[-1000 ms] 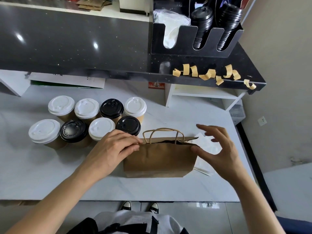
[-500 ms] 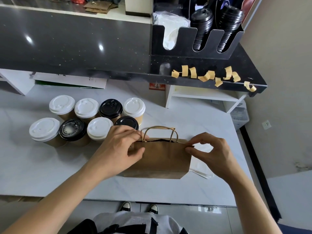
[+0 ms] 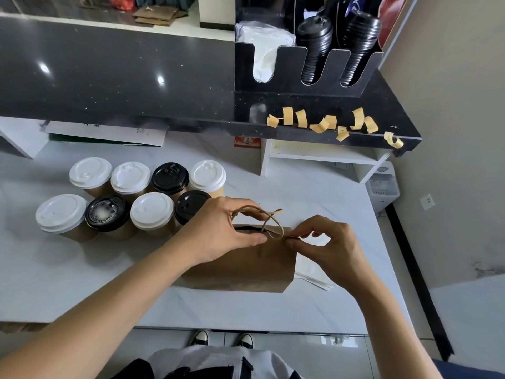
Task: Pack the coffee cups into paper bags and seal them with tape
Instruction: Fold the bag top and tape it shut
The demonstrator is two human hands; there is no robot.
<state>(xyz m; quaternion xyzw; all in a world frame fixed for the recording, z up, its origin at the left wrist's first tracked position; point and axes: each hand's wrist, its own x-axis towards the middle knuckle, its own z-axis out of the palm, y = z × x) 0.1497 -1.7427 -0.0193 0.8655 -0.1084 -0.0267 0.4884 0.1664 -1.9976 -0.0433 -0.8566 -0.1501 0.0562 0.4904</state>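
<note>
A brown paper bag [image 3: 246, 266] stands on the white bench [image 3: 82, 291] at centre. The left hand [image 3: 218, 233] pinches its rim in a tight grip; the right hand [image 3: 325, 242], at 3 o'clock, pinches the opposite rim. Eight lidded coffee cups [image 3: 151, 212] sit at 10 o'clock. Tape strips [image 3: 328, 124] hang off the black counter [image 3: 136, 77] at 1 o'clock
</note>
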